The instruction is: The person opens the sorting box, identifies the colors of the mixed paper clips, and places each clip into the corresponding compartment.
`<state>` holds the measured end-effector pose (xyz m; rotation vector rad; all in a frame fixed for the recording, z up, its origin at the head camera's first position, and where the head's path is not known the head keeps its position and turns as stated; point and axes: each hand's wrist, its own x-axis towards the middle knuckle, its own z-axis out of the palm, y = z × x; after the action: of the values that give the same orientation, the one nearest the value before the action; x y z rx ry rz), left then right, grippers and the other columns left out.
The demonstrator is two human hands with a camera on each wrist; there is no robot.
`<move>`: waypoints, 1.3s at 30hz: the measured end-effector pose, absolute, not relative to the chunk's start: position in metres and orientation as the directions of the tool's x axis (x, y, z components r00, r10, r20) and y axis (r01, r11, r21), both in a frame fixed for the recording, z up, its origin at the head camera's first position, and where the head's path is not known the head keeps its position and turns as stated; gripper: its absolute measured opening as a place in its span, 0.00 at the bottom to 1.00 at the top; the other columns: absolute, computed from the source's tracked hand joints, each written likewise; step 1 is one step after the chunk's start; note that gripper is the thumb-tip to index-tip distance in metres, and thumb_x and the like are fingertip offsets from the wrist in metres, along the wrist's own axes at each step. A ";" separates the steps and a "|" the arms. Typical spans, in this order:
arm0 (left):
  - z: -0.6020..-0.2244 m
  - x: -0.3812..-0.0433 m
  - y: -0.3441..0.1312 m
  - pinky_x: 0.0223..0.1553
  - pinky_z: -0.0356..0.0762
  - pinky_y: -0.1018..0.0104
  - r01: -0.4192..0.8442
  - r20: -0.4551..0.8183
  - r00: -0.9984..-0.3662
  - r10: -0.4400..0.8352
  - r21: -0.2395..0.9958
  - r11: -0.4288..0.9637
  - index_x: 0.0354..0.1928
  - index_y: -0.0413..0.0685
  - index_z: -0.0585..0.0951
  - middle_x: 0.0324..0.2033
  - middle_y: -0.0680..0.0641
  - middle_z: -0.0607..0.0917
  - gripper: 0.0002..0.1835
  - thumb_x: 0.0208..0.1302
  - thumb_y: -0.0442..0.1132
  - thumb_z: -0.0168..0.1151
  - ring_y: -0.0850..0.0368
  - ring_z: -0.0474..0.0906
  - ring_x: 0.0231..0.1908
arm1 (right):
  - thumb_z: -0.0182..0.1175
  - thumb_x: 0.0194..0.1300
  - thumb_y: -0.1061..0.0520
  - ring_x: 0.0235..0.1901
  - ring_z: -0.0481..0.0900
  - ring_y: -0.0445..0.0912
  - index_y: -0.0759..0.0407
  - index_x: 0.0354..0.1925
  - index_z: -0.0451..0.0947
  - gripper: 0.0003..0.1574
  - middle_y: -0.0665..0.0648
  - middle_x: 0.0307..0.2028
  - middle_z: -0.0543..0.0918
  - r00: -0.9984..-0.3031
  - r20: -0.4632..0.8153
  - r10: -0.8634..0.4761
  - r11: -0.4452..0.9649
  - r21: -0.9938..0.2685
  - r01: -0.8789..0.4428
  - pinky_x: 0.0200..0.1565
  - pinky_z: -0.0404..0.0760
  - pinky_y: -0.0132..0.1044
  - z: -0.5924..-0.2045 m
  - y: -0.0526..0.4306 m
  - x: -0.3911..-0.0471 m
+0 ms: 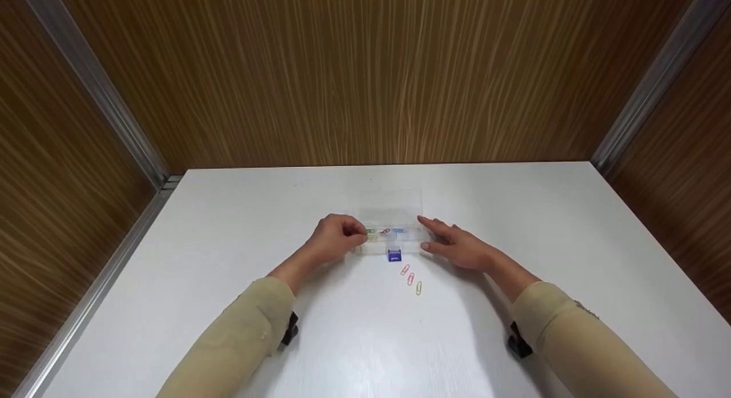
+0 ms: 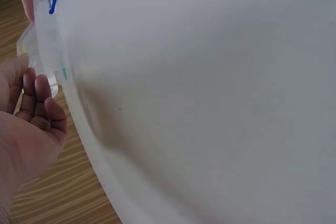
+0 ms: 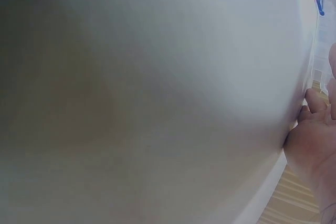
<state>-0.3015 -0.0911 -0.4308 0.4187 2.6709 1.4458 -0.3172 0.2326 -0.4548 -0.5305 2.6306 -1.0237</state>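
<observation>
A clear plastic box [image 1: 411, 234] with its transparent lid [image 1: 391, 206] raised at the back holds green paper clips [image 1: 370, 231], red paper clips [image 1: 385, 230] and blue paper clips [image 1: 398, 230] in separate compartments. Its blue latch [image 1: 394, 255] hangs at the front. My left hand [image 1: 337, 237] is at the box's left end, thumb and forefinger bent close together by the green clips; whether they pinch a clip or the box wall is unclear. At the right end, my right hand [image 1: 460, 246] lies with fingers extended, fingertips beside the box.
Two pink paper clips, one at the back [image 1: 405, 269] and one nearer [image 1: 410, 279], lie on the white table [image 1: 365, 346] in front of the box, with a yellow-green paper clip [image 1: 418, 288] closest to me. Wood-grain panels [image 1: 365, 72] stand behind and at both sides.
</observation>
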 end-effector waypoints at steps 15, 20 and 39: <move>-0.432 -0.297 -0.092 0.49 0.75 0.61 0.155 0.046 -0.976 0.215 0.835 0.528 0.48 0.43 0.89 0.39 0.51 0.85 0.07 0.71 0.33 0.69 0.55 0.75 0.42 | 0.59 0.76 0.31 0.83 0.33 0.64 0.30 0.84 0.53 0.47 0.58 0.85 0.46 -0.912 -0.170 -0.374 0.713 -0.681 -0.166 0.77 0.34 0.65 -0.452 0.228 -0.315; -0.424 -0.287 -0.082 0.50 0.76 0.60 0.195 0.057 -0.959 0.277 0.843 0.501 0.51 0.44 0.89 0.41 0.51 0.86 0.09 0.72 0.36 0.69 0.52 0.76 0.44 | 0.59 0.75 0.29 0.83 0.33 0.65 0.28 0.84 0.53 0.47 0.57 0.85 0.46 -0.912 -0.181 -0.369 0.721 -0.675 -0.158 0.76 0.33 0.67 -0.452 0.229 -0.315; -0.448 -0.256 -0.033 0.40 0.74 0.72 0.333 0.018 -0.770 0.638 0.865 0.376 0.52 0.43 0.90 0.31 0.56 0.85 0.13 0.67 0.35 0.74 0.65 0.76 0.34 | 0.59 0.77 0.33 0.83 0.41 0.60 0.37 0.84 0.55 0.47 0.61 0.84 0.51 -0.887 -0.096 -0.452 0.668 -0.695 -0.265 0.78 0.35 0.63 -0.453 0.235 -0.316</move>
<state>-0.2564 -0.0328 -0.4481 0.8516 2.3223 1.3473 -0.3165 0.2348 -0.4532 -0.5763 2.6244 -1.0326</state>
